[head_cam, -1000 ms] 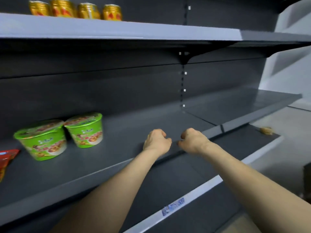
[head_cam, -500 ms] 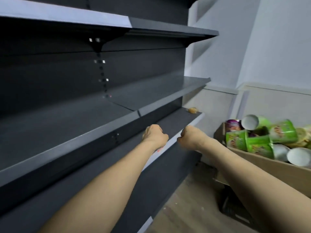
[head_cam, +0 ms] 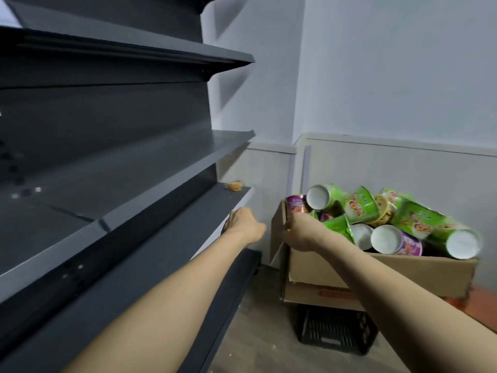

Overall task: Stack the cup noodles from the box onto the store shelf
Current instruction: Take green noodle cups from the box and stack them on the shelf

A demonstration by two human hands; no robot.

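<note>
Your left hand [head_cam: 243, 224] is balled up, fingers curled in with nothing visible in them, knuckles pointing away from you. It hangs left of the box [head_cam: 322, 267], over the outer edge of the store shelf [head_cam: 134, 184] at its lower tier; contact with the shelf can't be told. The left forearm runs straight out from the bottom of the view.

Your right hand [head_cam: 301, 232] is at the box's near left corner, back of the hand up, wrist bent slightly, fingers curled down over the rim. They're hidden, so can't tell if they grip the cardboard, touch a cup, or hold nothing.

Cup noodles [head_cam: 419, 219] are all in the box, heaped above its rim, mostly green ones lying on their sides, several with white bottoms facing you. One purple cup [head_cam: 295, 204] sits just beyond your right hand.

Under the box is a black crate [head_cam: 333, 329]. Left of the box, a small brown lump [head_cam: 235, 185] lies on the shelf's end.
</note>
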